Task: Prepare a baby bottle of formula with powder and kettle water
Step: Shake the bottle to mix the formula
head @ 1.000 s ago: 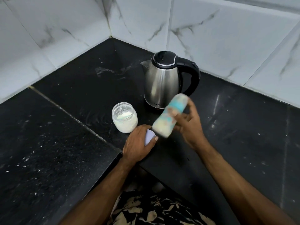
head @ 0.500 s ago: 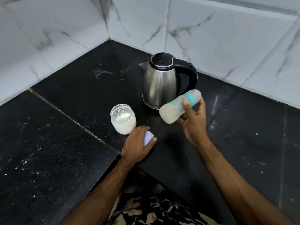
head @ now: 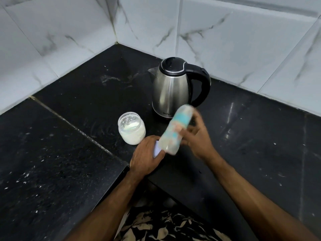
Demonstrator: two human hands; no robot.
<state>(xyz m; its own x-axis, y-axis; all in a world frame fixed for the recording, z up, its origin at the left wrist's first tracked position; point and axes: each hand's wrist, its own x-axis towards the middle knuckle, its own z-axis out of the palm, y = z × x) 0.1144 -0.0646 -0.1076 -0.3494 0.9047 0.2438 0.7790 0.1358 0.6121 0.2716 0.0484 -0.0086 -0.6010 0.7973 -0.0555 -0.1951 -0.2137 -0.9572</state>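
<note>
My right hand [head: 198, 140] grips a baby bottle [head: 175, 130] with a teal band, blurred and tilted, its milky base low at the left and its top toward the kettle. A steel kettle [head: 171, 89] with a black lid and handle stands behind it on the black counter. An open glass jar of white powder [head: 131, 127] stands left of the bottle. My left hand [head: 145, 157] rests on the counter over a small pale lilac lid [head: 157, 150], which is mostly hidden under my fingers.
The black stone counter [head: 69, 136] forms an L in a corner of white marble-look tiled walls [head: 225, 40]. Its inner edge drops off just below my left hand. White specks dot the left slab.
The bottle swung from pointing up-right, to nearly level, and now back down with its base by my left hand. My left hand stayed on the lilac lid.
</note>
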